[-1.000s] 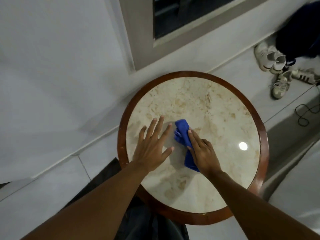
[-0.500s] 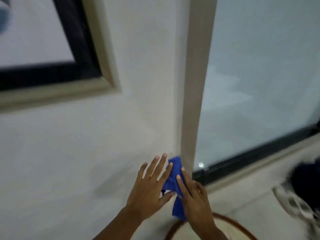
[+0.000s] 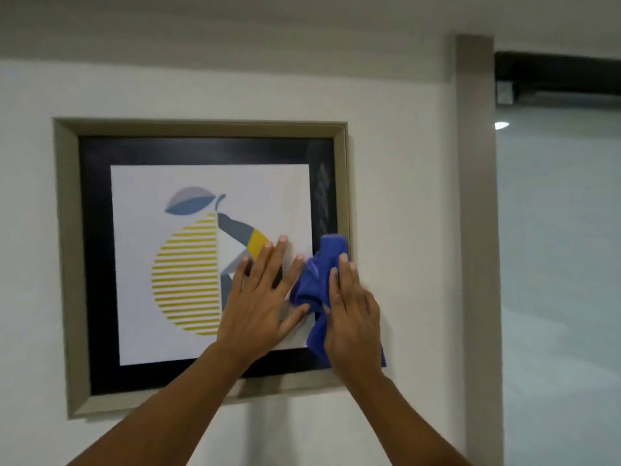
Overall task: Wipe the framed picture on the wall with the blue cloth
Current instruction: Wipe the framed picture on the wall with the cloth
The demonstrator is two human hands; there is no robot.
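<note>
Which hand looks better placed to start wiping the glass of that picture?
The right hand: it already presses the blue cloth against the framed picture near its right edge. The left hand lies flat and bare on the glass.

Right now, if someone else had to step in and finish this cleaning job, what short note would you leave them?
Left hand: open, fingers spread flat on the glass of the framed picture, lower right of the artwork.
Right hand: pressing the bunched blue cloth against the picture's right edge, over the dark mat and frame.
Done: cloth is at the picture; smears still show on the dark mat just above the cloth.
Left: wipe those smears, then the rest of the glass and frame.
</note>
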